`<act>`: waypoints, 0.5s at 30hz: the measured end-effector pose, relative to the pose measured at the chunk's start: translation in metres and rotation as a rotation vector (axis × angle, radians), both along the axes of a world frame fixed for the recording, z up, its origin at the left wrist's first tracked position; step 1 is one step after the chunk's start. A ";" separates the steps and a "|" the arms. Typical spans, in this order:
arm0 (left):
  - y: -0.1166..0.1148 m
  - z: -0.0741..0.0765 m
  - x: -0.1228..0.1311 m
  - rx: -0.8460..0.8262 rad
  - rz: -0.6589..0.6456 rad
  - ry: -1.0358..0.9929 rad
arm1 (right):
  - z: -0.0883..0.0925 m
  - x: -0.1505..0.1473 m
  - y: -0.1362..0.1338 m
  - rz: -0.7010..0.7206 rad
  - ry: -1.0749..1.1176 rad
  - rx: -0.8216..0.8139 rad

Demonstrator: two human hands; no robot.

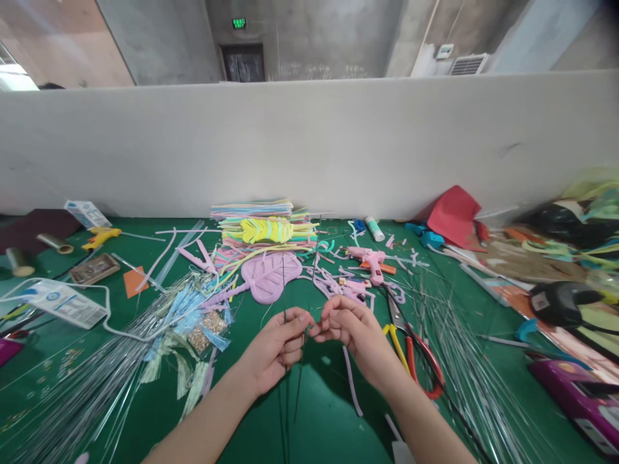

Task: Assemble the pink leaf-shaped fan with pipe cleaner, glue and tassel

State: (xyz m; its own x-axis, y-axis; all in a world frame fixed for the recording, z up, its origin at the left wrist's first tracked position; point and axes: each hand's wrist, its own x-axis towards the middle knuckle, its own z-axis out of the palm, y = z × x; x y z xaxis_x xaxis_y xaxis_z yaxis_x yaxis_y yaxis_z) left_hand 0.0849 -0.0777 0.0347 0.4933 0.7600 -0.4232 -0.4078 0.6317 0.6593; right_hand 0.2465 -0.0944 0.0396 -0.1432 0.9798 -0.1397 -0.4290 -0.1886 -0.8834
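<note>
My left hand [278, 348] is closed around thin dark wires [287, 412], which stick out above and below its fingers. Close against its fingertips, my right hand [351, 328] is pinched shut; what lies between its fingers is too small to make out. Beyond the hands lies a lilac leaf shape [271, 277] made of fuzzy stems. A yellow fuzzy leaf [267, 230] rests on a pile of coloured pipe cleaners [256, 209]. To the right of my hands are scissors with red handles [425, 367] and a pair of yellow-handled pliers [399, 348], partly covered.
A pink glue gun [372, 261] lies at the right, a yellow one [100, 237] at far left. Bundles of wire stems [120, 361] spread over the green table [242, 412] on both sides. A white partition [309, 148] stands behind. A purple device [575, 399] sits front right.
</note>
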 end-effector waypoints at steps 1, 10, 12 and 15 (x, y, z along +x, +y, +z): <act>0.000 0.000 0.000 0.002 -0.002 -0.003 | 0.000 0.001 0.000 -0.005 -0.012 0.002; 0.000 -0.001 0.001 -0.012 0.000 0.008 | 0.006 0.019 0.006 -0.233 -0.148 0.007; 0.000 -0.002 0.000 0.004 -0.010 0.012 | 0.006 0.025 0.008 -0.328 -0.146 -0.016; 0.000 -0.002 0.000 0.019 -0.026 0.014 | 0.005 0.031 0.011 -0.457 -0.123 -0.051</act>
